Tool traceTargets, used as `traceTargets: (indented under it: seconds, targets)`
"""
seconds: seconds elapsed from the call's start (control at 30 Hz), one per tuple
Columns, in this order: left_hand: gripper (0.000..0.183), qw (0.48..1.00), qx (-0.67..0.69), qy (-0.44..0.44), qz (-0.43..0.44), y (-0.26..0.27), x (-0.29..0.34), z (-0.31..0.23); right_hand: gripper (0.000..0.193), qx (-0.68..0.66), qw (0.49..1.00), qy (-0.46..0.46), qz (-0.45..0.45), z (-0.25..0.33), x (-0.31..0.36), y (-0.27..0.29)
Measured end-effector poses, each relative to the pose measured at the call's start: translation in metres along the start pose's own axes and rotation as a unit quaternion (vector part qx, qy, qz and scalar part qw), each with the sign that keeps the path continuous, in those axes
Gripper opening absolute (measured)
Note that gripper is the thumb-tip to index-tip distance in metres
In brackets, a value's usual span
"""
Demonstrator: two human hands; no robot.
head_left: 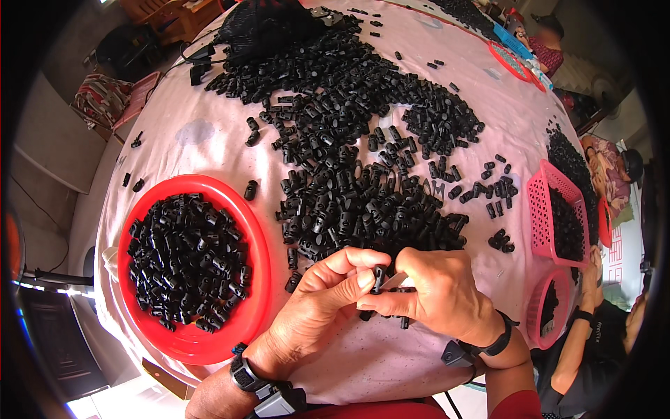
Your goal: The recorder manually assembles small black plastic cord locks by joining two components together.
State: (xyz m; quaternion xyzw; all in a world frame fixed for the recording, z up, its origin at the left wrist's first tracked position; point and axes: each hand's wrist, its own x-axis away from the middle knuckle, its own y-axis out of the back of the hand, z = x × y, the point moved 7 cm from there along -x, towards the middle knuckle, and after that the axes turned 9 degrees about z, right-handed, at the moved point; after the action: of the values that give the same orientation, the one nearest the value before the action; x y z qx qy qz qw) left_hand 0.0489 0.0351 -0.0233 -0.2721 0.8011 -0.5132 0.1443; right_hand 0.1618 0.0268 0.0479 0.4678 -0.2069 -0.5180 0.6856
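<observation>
My left hand [310, 302] is closed in a pinch, holding a small black plastic part [379, 276], shaped like a cord lock, between thumb and fingertips. Against it, on the right, my right hand [447, 288] is closed around a thin, pale, pointed sliver [396, 281]; most of that piece is hidden by the fingers. Both hands meet just in front of a large heap of similar black cord-lock parts [363, 202]. A few parts lie partly covered under my hands. To the left stands a round red basin [259, 293] filled with more of them.
A pink cloth [202, 157] covers the table. A black mesh bag [269, 31] sits at the far end of the heap. Pink baskets [536, 209] with black parts stand at the right edge, beside other people at work [583, 349]. A striped chair [105, 101] is at the left.
</observation>
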Motion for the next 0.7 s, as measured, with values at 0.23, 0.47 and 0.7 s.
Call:
traceTargets:
  seconds: [0.23, 0.47, 0.7]
  targets:
    - [0.025, 1.000, 0.007, -0.007, 0.003, -0.001, 0.000, 0.000, 0.036, -0.173, 0.985, 0.002, -0.014, 0.001, -0.001, 0.011]
    - [0.023, 1.000, 0.014, -0.016, -0.016, 0.003, -0.003, 0.001, 0.015, -0.324, 0.945, -0.037, 0.033, -0.004, 0.002, 0.003]
    - [0.020, 1.000, 0.018, -0.003, 0.011, 0.002, -0.001, 0.004, 0.019, -0.343, 0.936, -0.058, 0.058, 0.002, -0.003, 0.010]
